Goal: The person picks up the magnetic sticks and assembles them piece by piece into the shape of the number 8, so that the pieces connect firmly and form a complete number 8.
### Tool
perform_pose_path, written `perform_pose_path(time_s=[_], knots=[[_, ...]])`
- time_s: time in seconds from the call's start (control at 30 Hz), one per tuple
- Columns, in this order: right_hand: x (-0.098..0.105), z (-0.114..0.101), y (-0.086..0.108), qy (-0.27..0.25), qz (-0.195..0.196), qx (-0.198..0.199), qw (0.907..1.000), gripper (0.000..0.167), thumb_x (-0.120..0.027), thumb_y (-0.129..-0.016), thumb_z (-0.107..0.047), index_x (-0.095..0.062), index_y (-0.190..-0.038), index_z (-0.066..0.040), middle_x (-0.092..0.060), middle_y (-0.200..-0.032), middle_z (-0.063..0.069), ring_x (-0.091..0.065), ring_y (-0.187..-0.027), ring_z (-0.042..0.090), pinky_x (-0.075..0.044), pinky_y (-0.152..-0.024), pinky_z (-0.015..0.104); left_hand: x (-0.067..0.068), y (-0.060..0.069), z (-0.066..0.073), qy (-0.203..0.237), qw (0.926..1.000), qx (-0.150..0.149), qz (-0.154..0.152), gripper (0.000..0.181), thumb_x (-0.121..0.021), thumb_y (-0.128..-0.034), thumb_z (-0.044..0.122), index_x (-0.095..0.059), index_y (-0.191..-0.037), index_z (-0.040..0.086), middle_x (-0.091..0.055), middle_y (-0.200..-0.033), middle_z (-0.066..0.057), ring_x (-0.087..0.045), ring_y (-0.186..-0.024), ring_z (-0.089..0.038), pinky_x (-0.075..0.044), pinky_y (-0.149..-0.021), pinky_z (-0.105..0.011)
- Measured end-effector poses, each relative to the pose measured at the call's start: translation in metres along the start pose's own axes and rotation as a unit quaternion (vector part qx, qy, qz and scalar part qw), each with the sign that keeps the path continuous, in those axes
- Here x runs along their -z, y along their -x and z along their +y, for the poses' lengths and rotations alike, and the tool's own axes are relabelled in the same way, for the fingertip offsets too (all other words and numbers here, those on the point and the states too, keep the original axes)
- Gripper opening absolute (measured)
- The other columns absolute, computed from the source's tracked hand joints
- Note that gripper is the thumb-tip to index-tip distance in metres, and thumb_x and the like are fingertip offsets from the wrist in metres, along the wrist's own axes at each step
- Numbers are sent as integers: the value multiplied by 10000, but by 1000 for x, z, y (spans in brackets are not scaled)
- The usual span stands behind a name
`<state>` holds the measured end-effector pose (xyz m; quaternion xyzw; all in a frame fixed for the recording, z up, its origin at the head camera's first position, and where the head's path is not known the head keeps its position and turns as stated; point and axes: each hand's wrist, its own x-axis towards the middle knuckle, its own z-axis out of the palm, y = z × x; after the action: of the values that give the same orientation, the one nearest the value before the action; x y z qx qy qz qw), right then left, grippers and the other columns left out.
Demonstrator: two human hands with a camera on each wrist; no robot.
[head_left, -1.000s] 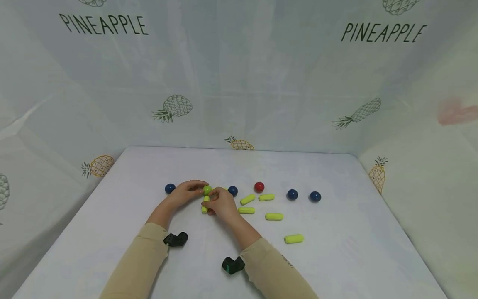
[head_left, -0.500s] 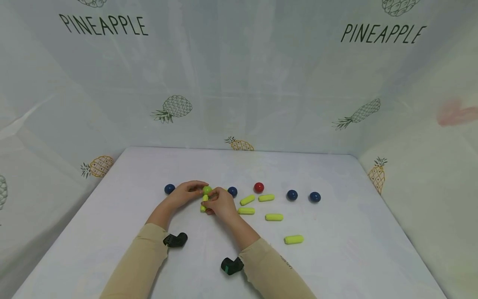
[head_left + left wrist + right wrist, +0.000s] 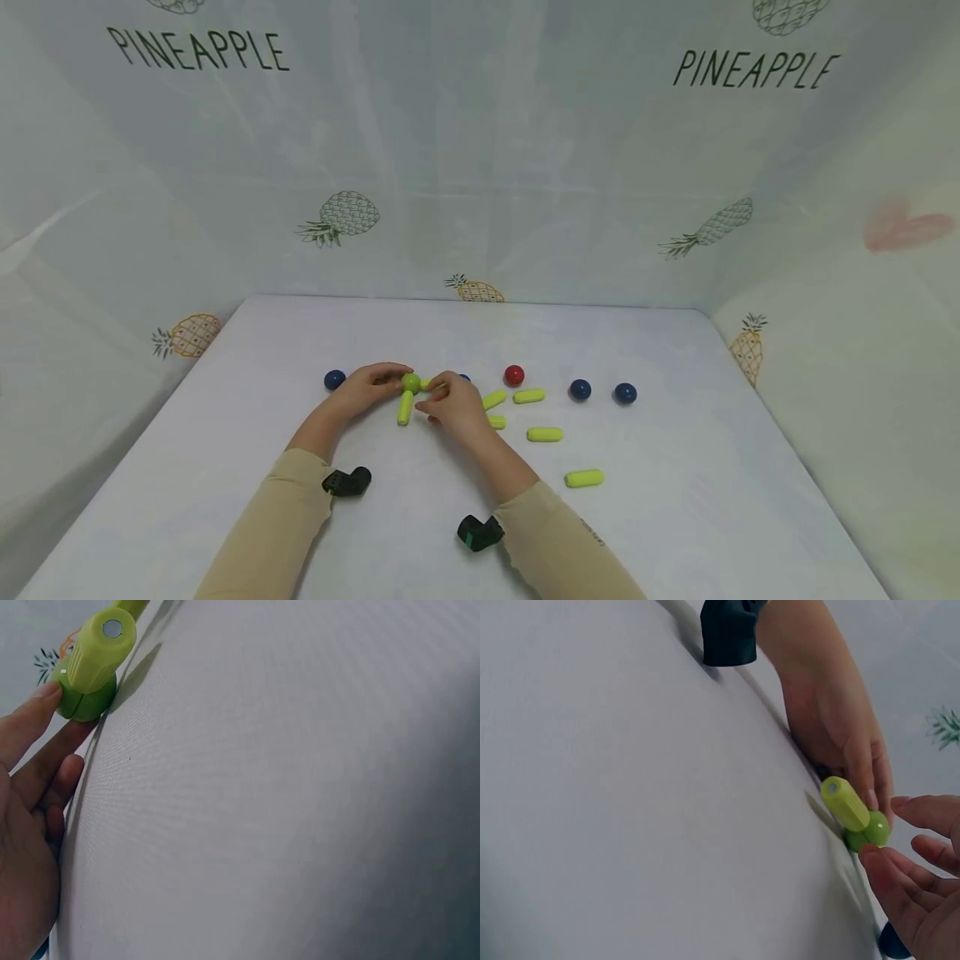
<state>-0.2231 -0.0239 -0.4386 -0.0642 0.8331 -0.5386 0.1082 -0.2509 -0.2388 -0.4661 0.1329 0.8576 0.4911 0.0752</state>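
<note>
On a white tabletop (image 3: 697, 483), going left to right, a blue ball (image 3: 334, 380) lies near the person's left hand (image 3: 367, 390). That hand's grip is narrow, thumb and fingertips holding a green ball (image 3: 411, 383) left of the tabletop's middle. A yellow-green rod (image 3: 405, 408) sits against the ball and points toward the person. A second rod (image 3: 424, 384) reaches from the ball's right side and passes behind the fingers of the right hand (image 3: 459, 410). The right grip is loose, thumb and forefinger parted with nothing seen between them; whether a fingertip touches the ball or second rod is hard to tell. Beyond lie a half-hidden blue ball (image 3: 464, 377), five loose rods (image 3: 544, 434), a red ball (image 3: 513, 375) and two more blue balls (image 3: 580, 390).

The step in hand looks like fixing rods to the green ball, two seemingly placed. The next move probably calls for the left hand steadying that ball while the right takes another piece.
</note>
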Motion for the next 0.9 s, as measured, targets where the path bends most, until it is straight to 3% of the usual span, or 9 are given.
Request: perform_pose_path(time_s=[0.27,0.67,0.9], knots=[[18,4,2,106,79,59,9999,334,-809,-809,-131,-623,-1078,-60,-634,-787,12,-627,-617,132,-517,-590,253,0,-2,-2,-127,9996,247,-26,342,-611,-979,210,-615,-1308,120,-582,-1331,-89,-452,-1298,-316,-318,-1079,-520],[38,9,3,201,306,457,9983,304,-801,-794,-47,-634,-1048,-36,-625,-828,26,-618,-621,123,-526,-584,259,1,-2,-4,-190,9993,318,3,336,-610,-980,217,-620,-1304,130,-584,-1324,-90,-469,-1275,-312,-338,-1064,-513],[43,15,1,601,632,413,9953,299,-817,-788,-91,-654,-1039,-83,-630,-880,18,-587,-783,158,-508,-668,272,0,-3,-4,-214,9993,295,-37,334,-607,-981,211,-619,-1304,128,-581,-1327,-94,-469,-1274,-317,-344,-1062,-510]])
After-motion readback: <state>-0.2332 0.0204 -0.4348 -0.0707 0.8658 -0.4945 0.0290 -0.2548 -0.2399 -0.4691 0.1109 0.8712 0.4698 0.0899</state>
